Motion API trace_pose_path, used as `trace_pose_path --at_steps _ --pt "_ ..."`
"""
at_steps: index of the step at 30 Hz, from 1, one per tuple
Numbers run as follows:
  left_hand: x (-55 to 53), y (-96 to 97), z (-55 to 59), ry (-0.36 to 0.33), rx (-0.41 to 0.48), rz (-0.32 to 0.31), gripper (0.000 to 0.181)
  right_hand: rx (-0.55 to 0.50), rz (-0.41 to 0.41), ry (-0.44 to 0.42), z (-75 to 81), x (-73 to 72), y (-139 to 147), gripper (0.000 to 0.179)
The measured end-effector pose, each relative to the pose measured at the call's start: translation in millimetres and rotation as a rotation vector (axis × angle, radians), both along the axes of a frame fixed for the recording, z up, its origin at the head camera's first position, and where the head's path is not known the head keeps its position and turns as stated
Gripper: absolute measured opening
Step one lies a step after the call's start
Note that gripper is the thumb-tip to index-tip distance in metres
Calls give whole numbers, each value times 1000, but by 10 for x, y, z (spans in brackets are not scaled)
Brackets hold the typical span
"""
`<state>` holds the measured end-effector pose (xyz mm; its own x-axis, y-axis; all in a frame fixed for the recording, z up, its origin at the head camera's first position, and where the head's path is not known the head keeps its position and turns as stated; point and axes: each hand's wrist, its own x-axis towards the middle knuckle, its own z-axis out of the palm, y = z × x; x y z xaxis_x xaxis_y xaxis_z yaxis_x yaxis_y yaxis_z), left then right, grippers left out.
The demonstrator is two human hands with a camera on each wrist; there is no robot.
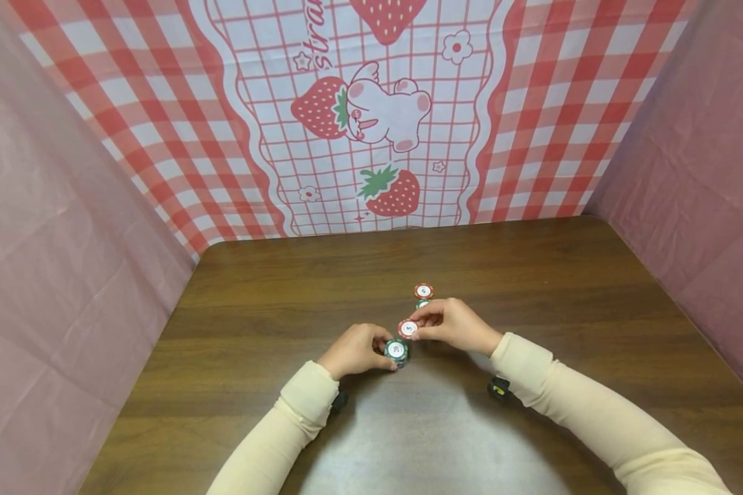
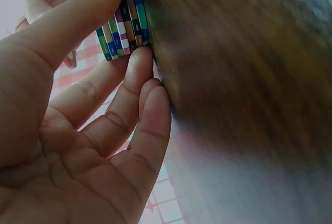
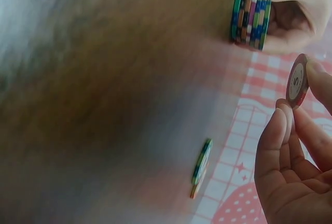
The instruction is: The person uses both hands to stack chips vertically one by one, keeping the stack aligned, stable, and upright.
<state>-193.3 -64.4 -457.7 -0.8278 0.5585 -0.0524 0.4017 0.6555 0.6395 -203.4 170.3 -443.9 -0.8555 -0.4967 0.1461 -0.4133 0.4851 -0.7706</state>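
Observation:
On the table stands a stack of poker chips [image 1: 395,350] with a green chip on top. My left hand [image 1: 354,349] grips its sides between thumb and fingers. The left wrist view shows the stack's edges [image 2: 124,27] in green, blue, purple and brown. Just beyond the stack, my right hand [image 1: 458,324] pinches a single red poker chip [image 1: 407,328] marked 5. In the right wrist view this red chip [image 3: 297,81] is held off the table, apart from the stack [image 3: 251,19].
Farther back on the wooden table [image 1: 272,289] lie another red chip [image 1: 424,291] and a green chip [image 1: 422,303], partly hidden by my right hand. A strawberry-patterned cloth [image 1: 359,192] hangs behind the table. Pink cloth [image 1: 706,172] hangs at both sides.

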Motion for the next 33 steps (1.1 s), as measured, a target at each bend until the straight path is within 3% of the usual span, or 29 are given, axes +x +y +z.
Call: trace_pose_path --at_steps 16,33 --pt "-7 -9 3 8 -11 -13 32 28 102 4 -49 30 -137 20" --pt "-6 -7 -3 16 -1 -12 35 70 142 14 -62 53 -216 16"
